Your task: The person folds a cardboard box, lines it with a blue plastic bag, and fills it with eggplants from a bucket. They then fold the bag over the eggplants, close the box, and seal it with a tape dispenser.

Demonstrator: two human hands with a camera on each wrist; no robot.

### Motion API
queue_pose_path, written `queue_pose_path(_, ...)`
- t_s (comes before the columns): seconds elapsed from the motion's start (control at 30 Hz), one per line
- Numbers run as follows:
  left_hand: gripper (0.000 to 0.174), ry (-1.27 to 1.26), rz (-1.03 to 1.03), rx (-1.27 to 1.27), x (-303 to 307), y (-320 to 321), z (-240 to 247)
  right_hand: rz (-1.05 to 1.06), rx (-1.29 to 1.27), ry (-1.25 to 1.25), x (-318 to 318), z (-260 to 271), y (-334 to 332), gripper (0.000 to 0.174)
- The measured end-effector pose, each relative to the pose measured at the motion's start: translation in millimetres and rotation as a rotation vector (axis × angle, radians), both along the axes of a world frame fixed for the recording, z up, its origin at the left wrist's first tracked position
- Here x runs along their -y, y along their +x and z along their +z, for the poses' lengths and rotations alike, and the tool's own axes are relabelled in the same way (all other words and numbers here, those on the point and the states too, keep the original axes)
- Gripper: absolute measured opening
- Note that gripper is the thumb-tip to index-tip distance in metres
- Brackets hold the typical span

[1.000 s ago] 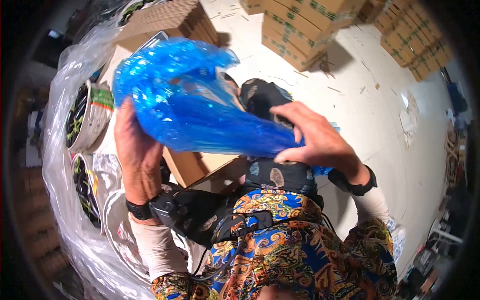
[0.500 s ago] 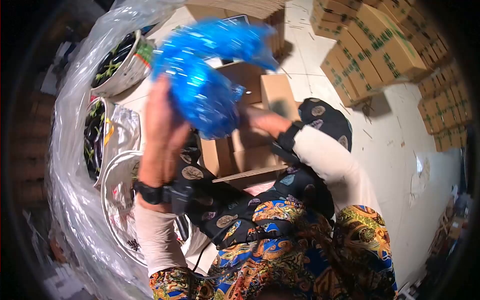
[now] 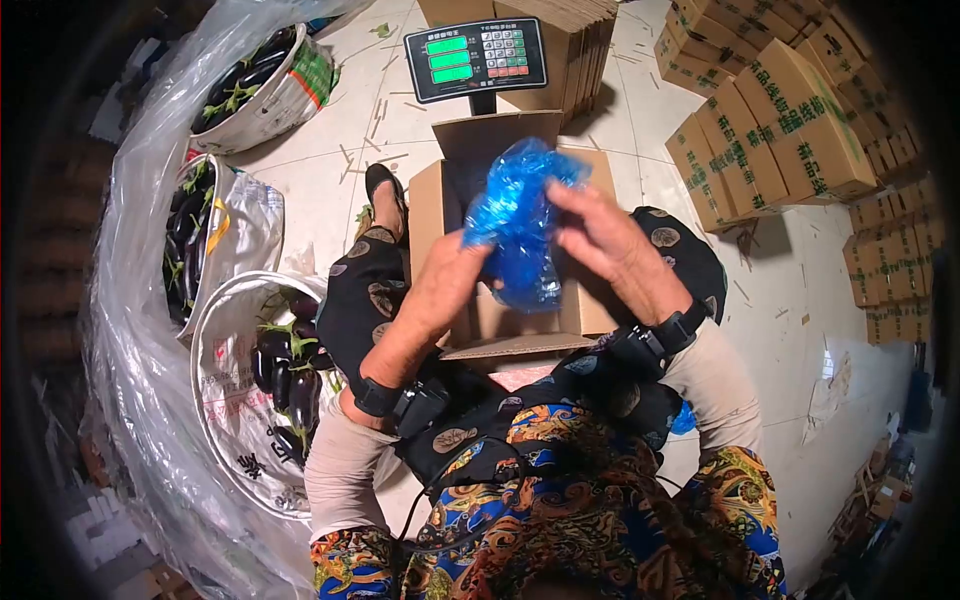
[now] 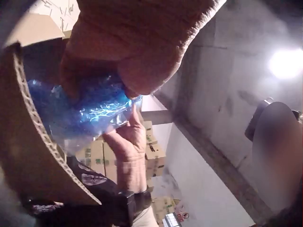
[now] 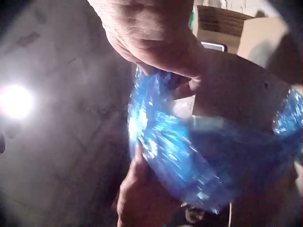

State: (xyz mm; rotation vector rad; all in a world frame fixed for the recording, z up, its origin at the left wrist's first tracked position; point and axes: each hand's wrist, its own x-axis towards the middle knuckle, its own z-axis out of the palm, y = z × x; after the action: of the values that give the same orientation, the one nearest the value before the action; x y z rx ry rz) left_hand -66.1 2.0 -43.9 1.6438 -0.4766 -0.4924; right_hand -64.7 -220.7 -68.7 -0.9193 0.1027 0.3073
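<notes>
A crumpled blue plastic bag [image 3: 522,225] hangs between both hands, above an open cardboard box [image 3: 428,205] that stands between the person's legs. The left hand [image 3: 445,285] grips the bag's left side; in the left wrist view its curled fingers overlap the shiny film. On the opposite side the right hand [image 3: 612,240] pinches the bag's edge between thumb and fingers. The right wrist view has the film [image 5: 175,156] spread below the right hand [image 5: 151,35], with the left hand [image 5: 142,196] at its lower edge. Much of the box's inside is hidden behind the bag.
A scale display [image 3: 476,60] with green screens rises behind the box, before stacked flat cardboard [image 3: 575,50]. White sacks of eggplants [image 3: 290,375] line the left, beside clear plastic sheeting [image 3: 135,300]. Printed cartons [image 3: 770,130] are stacked at the right.
The blue bag, earlier stretched wide and then raised at the left, is now gathered over the box. The right hand has come up beside it. The head view has shifted, showing the scale display.
</notes>
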Motion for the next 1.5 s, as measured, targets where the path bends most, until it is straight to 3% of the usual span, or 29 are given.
queue_pose_path(0.07, 0.048, 0.334, -0.101, 0.051, -11.9, 3.2, -6.0, -0.098, 0.055, -0.012, 13.3, -5.4, 17.0, 0.035)
queue_pose_path(0.17, 0.052, 0.211, 0.038, -0.104, -25.5, -5.4, -3.6, -0.157, 0.158, 0.081, 18.7, 37.3, 17.9, 0.042)
queue_pose_path(0.27, 0.056, 0.269, -0.034, -0.042, -29.4, -12.1, 2.8, -0.102, 0.155, 0.031, 14.2, 36.8, 17.2, 0.046)
queue_pose_path(0.37, 0.063, 0.297, -0.101, -0.076, -26.4, -15.9, 1.2, -0.022, 0.103, -0.008, 0.1, 34.9, 13.6, 0.038)
queue_pose_path(0.43, 0.079, 0.276, -0.104, -0.022, -26.8, -14.7, 1.7, -0.045, 0.09, -0.025, -5.7, 33.8, 11.3, 0.032)
queue_pose_path(0.57, 0.077, 0.258, 0.241, 0.3, -32.4, -12.6, 5.1, -0.134, 0.146, -0.118, -10.6, 47.0, 4.1, 0.028)
queue_pose_path(0.67, 0.072, -0.065, 0.28, 0.011, -9.0, -17.5, 31.6, -0.082, 0.135, -0.071, -21.9, 53.0, 0.0, 0.033)
queue_pose_path(0.73, 0.052, 0.016, 0.278, 0.06, 3.9, -12.3, 35.6, 0.009, 0.155, -0.018, -30.7, 54.5, -1.6, 0.034)
queue_pose_path(0.8, 0.037, -0.031, 0.281, -0.054, 6.7, -0.7, 23.5, 0.029, 0.164, 0.035, -36.7, 55.5, -4.5, 0.034)
queue_pose_path(0.9, 0.022, -0.434, 0.296, -0.285, 2.5, 5.2, 2.9, -0.068, 0.176, 0.033, -22.9, 51.6, -5.9, 0.032)
queue_pose_path(1.03, 0.018, -0.615, 0.414, -0.409, -9.7, 0.1, 5.6, -0.162, 0.163, 0.055, 7.7, 30.6, -6.8, 0.033)
queue_pose_path(1.17, 0.018, -0.921, 0.354, -0.402, -33.3, 14.7, -12.2, -0.189, 0.151, 0.219, 23.3, 23.1, -11.0, 0.031)
queue_pose_path(1.27, 0.021, -0.925, 0.562, -0.41, -38.6, 24.7, -0.8, -0.215, 0.188, 0.322, 32.9, 18.6, -11.3, 0.029)
queue_pose_path(1.37, 0.024, -1.085, 0.309, -0.451, -81.3, 35.3, -0.4, -0.299, 0.215, 0.294, 51.9, 15.1, -19.1, 0.028)
queue_pose_path(1.4, 0.025, -1.121, 0.226, -0.457, -99.5, 38.7, -1.1, -0.431, 0.166, 0.227, 60.8, 17.8, -28.3, 0.027)
queue_pose_path(1.5, 0.025, -1.108, 0.356, -0.491, -142.1, 31.9, 3.9, -0.408, 0.118, 0.123, 123.8, 2.9, -66.9, 0.028)
